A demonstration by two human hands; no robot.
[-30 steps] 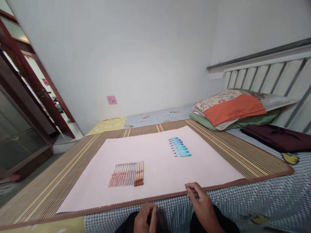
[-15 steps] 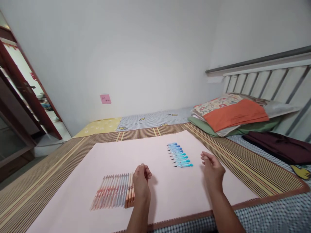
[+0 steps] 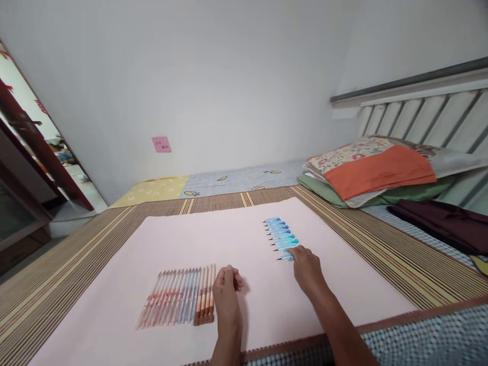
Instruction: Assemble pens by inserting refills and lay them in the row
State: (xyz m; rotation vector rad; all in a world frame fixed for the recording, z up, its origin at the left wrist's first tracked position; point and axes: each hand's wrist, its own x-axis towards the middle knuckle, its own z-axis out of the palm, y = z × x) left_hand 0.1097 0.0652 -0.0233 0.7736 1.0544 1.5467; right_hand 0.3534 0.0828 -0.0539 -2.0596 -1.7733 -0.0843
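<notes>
My right hand [image 3: 308, 267] has its fingers on the blue-capped end of the nearest pencil [image 3: 283, 257] in a short column of blue and white pencils [image 3: 280, 237]. The hand covers that pencil's right end, and the thumb is hidden. These pencils lie flat with dark points to the left. My left hand [image 3: 227, 285] is closed in a loose curl, with nothing visible in it. It rests just right of a row of slim pens [image 3: 177, 297] in pale, reddish and greyish tones. Several orange-brown pens [image 3: 206, 297] form the right end of that row.
A large pale pink sheet [image 3: 198, 236] lies under the pens and hands, on a striped mat [image 3: 91, 254]. Pillows [image 3: 377, 170] and dark folded cloth [image 3: 438, 223] lie at the right by the headboard [image 3: 415, 124]. A pink note [image 3: 161, 144] is stuck to the wall.
My right hand has moved left from the sheet's right side onto the nearest blue pencil. My left hand has shifted slightly right, uncovering the orange-brown pens. The view has tilted a little.
</notes>
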